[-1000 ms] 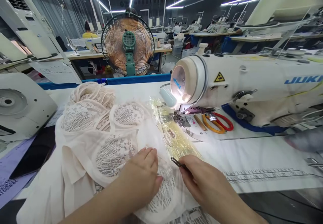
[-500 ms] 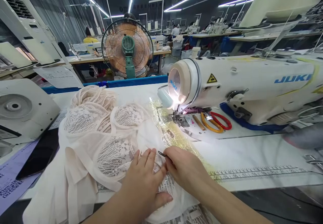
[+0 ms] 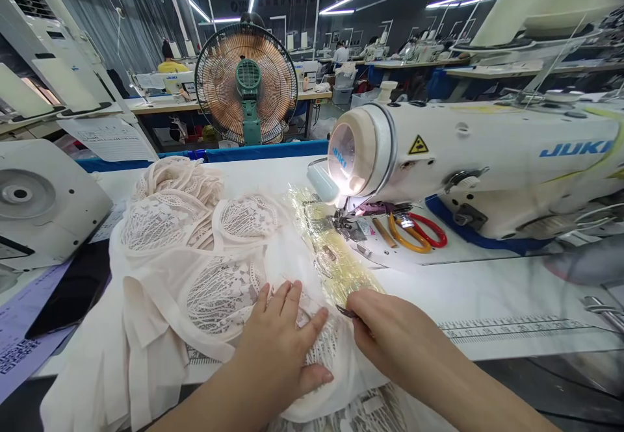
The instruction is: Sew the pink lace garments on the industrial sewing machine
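Note:
My left hand (image 3: 280, 344) lies flat with fingers spread on a pale pink lace garment (image 3: 195, 276) heaped on the sewing table. My right hand (image 3: 390, 334) is closed around a small dark metal tool (image 3: 347, 312), its tip poking out toward the fabric next to my left fingers. A strip of crinkled clear yellowish plastic (image 3: 336, 256) runs from my hands up to the needle area of the white sewing machine (image 3: 468, 159).
Orange and red scissors (image 3: 419, 232) lie under the machine arm. A printed ruler (image 3: 517, 329) is on the white table. A black phone (image 3: 68, 292) and papers sit at left beside a white machine part (image 3: 39, 201). A fan (image 3: 247, 84) stands behind; people work at far tables.
My right hand slid left to meet my left hand, then drew back slightly right, the tool's tip now mostly hidden. My left hand spread flatter on the lace.

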{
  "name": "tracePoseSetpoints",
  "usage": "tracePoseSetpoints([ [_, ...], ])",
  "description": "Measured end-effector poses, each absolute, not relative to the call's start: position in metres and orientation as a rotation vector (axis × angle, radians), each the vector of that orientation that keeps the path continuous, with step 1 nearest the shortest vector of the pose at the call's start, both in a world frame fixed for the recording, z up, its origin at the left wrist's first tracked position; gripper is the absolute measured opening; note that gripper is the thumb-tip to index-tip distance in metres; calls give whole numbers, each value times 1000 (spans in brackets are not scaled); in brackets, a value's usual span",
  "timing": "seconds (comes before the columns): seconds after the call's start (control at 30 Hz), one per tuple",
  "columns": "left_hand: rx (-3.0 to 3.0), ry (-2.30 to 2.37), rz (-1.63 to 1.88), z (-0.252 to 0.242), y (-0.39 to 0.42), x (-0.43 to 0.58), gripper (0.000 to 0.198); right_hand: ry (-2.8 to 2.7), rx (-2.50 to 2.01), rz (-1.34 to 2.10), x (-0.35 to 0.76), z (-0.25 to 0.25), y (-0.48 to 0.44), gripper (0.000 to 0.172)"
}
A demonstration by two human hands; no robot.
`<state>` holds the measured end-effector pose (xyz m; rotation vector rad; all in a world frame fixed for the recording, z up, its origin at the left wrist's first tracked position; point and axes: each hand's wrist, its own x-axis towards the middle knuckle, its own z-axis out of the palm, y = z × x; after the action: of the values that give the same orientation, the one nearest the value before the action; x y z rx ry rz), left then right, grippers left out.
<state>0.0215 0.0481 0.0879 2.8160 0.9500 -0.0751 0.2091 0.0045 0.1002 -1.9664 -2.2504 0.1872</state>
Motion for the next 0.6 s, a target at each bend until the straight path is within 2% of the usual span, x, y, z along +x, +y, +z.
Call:
tracePoseSetpoints([
  [0.2, 2868, 969, -10, 83, 47, 19, 67, -2063, -1869, 267, 210, 97, 0, 15],
  [0.47, 2942, 1049, -30, 89, 57, 11, 70, -1594, -1597, 795, 196, 70, -19, 15],
  [0.6, 2957, 896, -31, 87, 54, 15, 76, -1590, -1592, 771, 197, 64, -13, 14],
])
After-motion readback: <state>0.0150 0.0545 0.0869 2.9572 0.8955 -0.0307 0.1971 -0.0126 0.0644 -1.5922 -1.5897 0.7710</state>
